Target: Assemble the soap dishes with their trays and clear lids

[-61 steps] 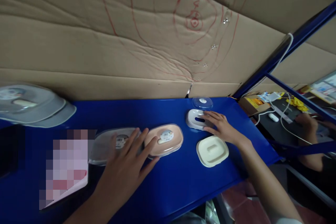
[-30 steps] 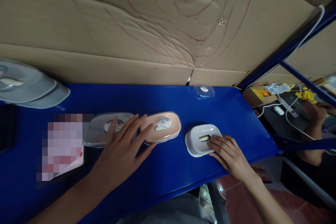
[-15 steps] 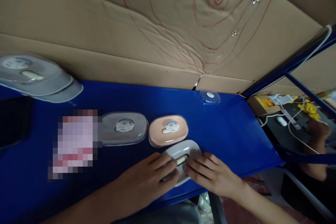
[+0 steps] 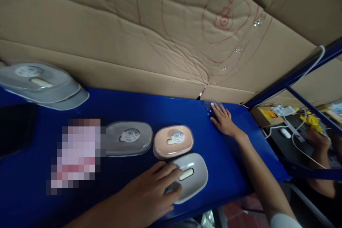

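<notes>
A light grey oval dish (image 4: 197, 182) with a cream-coloured bar in a slot at its middle lies near the table's front edge. My left hand (image 4: 152, 194) has its fingers curled over the dish's left side, gripping the rim. Further back, my right hand (image 4: 224, 122) reaches out with spread fingers on a clear plastic lid (image 4: 208, 107) bearing a white label. The fingers partly cover that lid. Just behind the grey dish sits a peach dish (image 4: 162, 146) under a clear cover with a round label. Beside it is a covered darker grey dish (image 4: 114, 139).
A stack of grey covered dishes (image 4: 57, 92) stands at the back left, by a dark object (image 4: 16, 128). A blurred-out patch (image 4: 77, 153) hides something left of centre. Cardboard (image 4: 107, 35) walls the back. Right, beyond a blue frame (image 4: 307, 96), another person's hand (image 4: 319, 139) is visible.
My right hand has left the grey dish and moved back and right onto the clear lid. My left hand stays at the dish. The view has shifted slightly.
</notes>
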`<action>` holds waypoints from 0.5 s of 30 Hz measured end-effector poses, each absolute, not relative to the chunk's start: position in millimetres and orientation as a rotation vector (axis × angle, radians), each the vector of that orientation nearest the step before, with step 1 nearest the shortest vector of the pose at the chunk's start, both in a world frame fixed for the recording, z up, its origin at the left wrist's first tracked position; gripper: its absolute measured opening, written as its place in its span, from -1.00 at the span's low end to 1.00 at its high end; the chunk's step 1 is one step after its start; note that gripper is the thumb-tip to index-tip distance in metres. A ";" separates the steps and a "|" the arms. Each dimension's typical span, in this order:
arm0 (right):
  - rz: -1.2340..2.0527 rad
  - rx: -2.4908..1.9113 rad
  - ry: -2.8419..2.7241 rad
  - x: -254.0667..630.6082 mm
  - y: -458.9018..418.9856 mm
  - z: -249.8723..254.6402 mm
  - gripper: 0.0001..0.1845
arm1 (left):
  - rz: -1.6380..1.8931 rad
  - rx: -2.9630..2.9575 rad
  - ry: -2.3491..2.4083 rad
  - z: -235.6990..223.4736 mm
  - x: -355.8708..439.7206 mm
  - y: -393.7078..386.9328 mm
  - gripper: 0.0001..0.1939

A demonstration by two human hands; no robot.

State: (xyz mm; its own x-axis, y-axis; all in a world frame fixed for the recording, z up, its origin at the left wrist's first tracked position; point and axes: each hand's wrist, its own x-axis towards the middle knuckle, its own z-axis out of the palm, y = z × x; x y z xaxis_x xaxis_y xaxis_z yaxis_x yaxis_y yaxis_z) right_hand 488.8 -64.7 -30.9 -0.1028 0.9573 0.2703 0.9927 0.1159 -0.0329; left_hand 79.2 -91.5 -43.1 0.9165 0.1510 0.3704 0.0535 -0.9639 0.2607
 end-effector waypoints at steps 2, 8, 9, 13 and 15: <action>-0.197 -1.909 -2.209 485.0 -71.6 -39.6 -0.40 | 0.544 2.820 0.149 -36.8 77.6 -89.1 -0.71; 0.214 -1.887 -2.266 477.3 -93.0 -34.3 -0.08 | 0.456 2.852 0.120 -30.4 76.2 -84.2 -0.82; 0.280 -1.870 -2.267 476.6 -95.6 -28.4 -0.10 | 0.458 2.863 0.125 -30.8 76.3 -83.5 -0.85; 0.441 -1.723 -2.301 454.4 -118.7 6.9 -0.11 | 0.568 2.879 0.134 -32.1 76.7 -81.3 -0.83; 0.586 -1.549 -2.437 429.1 -134.6 21.5 -0.08 | 0.686 2.882 0.183 -33.7 76.3 -81.8 -0.79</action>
State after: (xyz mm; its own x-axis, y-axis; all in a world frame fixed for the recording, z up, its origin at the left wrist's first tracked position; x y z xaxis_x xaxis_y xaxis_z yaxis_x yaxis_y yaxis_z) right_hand 429.1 -134.6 21.5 -0.4334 0.9000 -0.0465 0.8227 0.3741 -0.4280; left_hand 76.3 -81.8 -33.7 0.8865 0.1587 0.4346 0.0787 -0.9774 0.1963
